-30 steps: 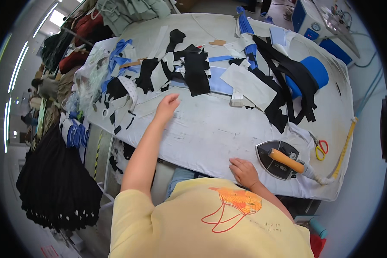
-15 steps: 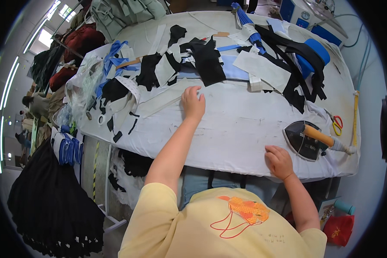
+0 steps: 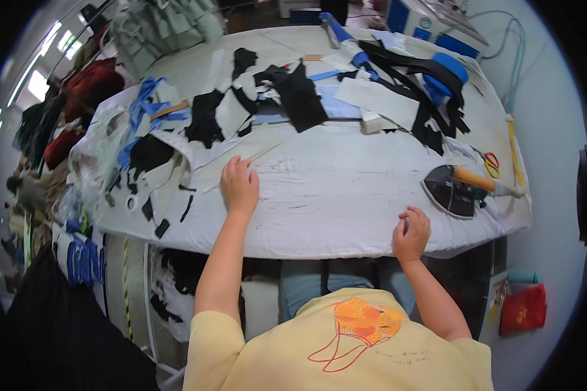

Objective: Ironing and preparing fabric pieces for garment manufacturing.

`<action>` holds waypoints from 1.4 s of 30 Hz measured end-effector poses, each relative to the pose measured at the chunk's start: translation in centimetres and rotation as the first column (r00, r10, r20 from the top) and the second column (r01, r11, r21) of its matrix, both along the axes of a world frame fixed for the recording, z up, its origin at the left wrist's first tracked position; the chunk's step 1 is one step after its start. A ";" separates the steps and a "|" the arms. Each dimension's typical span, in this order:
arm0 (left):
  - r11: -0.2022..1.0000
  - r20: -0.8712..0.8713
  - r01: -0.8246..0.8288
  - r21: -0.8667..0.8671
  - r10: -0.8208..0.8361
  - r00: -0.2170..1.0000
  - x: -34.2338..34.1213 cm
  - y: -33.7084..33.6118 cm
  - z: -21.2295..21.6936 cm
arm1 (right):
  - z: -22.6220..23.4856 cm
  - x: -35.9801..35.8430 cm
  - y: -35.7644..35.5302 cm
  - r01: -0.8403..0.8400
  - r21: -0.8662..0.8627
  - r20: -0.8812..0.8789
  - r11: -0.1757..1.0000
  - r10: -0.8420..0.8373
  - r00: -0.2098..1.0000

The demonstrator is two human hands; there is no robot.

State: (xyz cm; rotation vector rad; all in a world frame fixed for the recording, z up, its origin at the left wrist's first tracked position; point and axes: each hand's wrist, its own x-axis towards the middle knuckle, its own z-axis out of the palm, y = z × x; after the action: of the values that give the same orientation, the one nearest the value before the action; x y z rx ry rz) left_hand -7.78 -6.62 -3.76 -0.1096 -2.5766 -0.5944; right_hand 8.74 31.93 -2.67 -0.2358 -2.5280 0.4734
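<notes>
My left hand [image 3: 240,188] rests on the white cloth-covered table [image 3: 332,195], palm down, fingers stretched out. Just beyond its fingertips lies a long pale strip [image 3: 259,154]. Close to the front edge, my right hand [image 3: 411,233] is curled closed. A small dark bit shows between its thumb and fingers, too little to name. To the right of that hand, an iron [image 3: 451,192] with a wooden handle [image 3: 474,178] lies on the cloth, apart from the fingers.
Black fabric pieces [image 3: 298,98], a white sheet [image 3: 378,101] and blue strips [image 3: 143,107] cover the table's far side. Red-and-yellow scissors [image 3: 491,165] and a yellow tape measure [image 3: 515,150] lie at the right. A tape roll [image 3: 131,203] sits at the left, near clear plastic [image 3: 98,153].
My left hand has moved left across the cloth, away from the black fabric pieces. My right hand has turned and curled more, and the dark bit in it now shows. The view has shifted.
</notes>
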 end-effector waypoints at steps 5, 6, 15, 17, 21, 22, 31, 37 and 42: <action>0.993 -0.109 0.045 -0.110 -0.057 0.992 -0.3 3.3 1.6 | 0.6 -0.2 -0.3 0.032 0.013 -0.001 0.999 -0.032 0.999; 0.985 -0.125 0.141 -0.098 -0.153 0.980 -1.0 4.7 1.9 | 0.7 -0.4 -0.3 -0.008 0.023 0.016 1.000 0.007 1.000; 0.740 0.009 0.652 -0.164 -0.660 0.752 -11.1 24.1 6.1 | 1.3 -0.4 0.3 -0.096 -0.048 0.040 0.994 0.098 0.994; 0.684 0.115 0.688 -0.243 -0.684 0.720 -12.5 26.2 5.6 | 1.4 -0.2 0.4 -0.088 -0.071 0.027 0.994 0.090 0.996; 0.683 0.137 0.728 -0.054 -0.717 0.683 -16.4 27.3 4.5 | 1.7 -0.2 0.6 -0.096 -0.109 0.032 0.989 0.100 0.995; 0.709 0.035 0.705 -0.018 -0.704 0.709 -17.5 26.7 4.7 | 1.7 -0.2 0.7 -0.106 -0.109 0.034 0.988 0.110 0.993; 0.871 -0.430 0.429 -0.239 -0.491 0.758 -20.5 23.6 14.6 | 1.8 -0.2 1.1 -0.091 -0.114 0.103 0.989 0.103 0.989; 0.734 -0.335 0.420 -0.534 -0.640 0.692 -21.2 26.5 10.9 | 1.7 -0.5 0.9 -0.111 -0.122 0.107 0.986 0.124 0.987; 0.655 -0.031 0.547 -0.521 -0.655 0.755 -18.8 32.6 8.6 | 1.8 -0.5 1.0 -0.081 -0.110 0.103 0.991 0.092 0.990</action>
State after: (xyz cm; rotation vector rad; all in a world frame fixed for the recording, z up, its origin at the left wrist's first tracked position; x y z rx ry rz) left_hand -26.62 25.99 4.89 -1.1895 -2.3698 -0.1080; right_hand 8.27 32.94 -0.85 -0.1962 -2.6298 0.6454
